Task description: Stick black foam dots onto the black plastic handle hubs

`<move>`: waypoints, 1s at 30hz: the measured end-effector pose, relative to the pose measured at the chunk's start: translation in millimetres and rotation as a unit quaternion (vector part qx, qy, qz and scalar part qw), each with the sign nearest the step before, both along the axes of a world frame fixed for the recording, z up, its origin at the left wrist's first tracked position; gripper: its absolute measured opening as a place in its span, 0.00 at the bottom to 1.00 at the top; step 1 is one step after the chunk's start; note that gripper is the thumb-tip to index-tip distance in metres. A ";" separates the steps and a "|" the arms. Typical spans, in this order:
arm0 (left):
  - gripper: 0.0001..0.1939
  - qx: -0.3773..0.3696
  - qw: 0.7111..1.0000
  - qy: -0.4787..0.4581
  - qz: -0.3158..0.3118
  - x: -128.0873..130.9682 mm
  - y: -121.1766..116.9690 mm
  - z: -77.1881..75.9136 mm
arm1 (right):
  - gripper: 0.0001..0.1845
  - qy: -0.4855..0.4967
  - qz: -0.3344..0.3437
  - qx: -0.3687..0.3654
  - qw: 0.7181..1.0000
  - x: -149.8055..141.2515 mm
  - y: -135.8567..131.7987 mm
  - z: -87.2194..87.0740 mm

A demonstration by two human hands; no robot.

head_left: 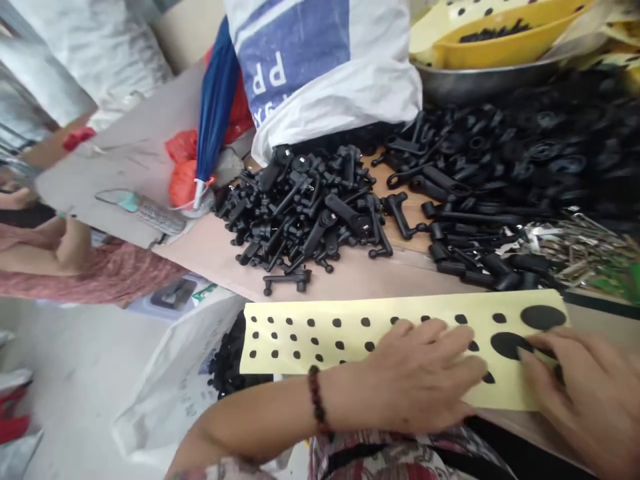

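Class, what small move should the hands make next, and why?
Perhaps the right hand should ease up the large black circle nearest its fingertips: they are at the circle's edge, while the left hand lies across the yellow sheet.

- Light is fairly bright and diffuse over the yellow sheet (353,333); its source is out of view.
- Left of the sheet, the pale floor (65,373) looks washed out.
- Beyond the sheet, the white sack (340,110) is bright, with soft shading in its folds.
- Right of the sack, the dark heap (530,133) sinks into near-black, its detail smeared.
- Small glints show on the metal pieces (590,247) just beyond the sheet's right end.
- Over the sheet, the left hand (415,373) is slightly soft; at its right end, the right hand (590,387) is more blurred.
- Far left of the sheet, the pink clothing (120,267) looks stretched and smeared towards the picture's edge.
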State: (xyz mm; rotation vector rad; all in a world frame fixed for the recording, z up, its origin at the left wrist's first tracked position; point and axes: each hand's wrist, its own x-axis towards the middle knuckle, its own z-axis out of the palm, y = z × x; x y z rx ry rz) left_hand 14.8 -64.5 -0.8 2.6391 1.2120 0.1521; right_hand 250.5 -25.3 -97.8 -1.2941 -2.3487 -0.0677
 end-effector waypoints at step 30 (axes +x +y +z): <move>0.11 0.038 0.997 -0.052 -0.034 -7.9 46.2 -30.3 | 0.09 0.256 -0.025 -0.275 0.926 -38.4 -3.9 46.8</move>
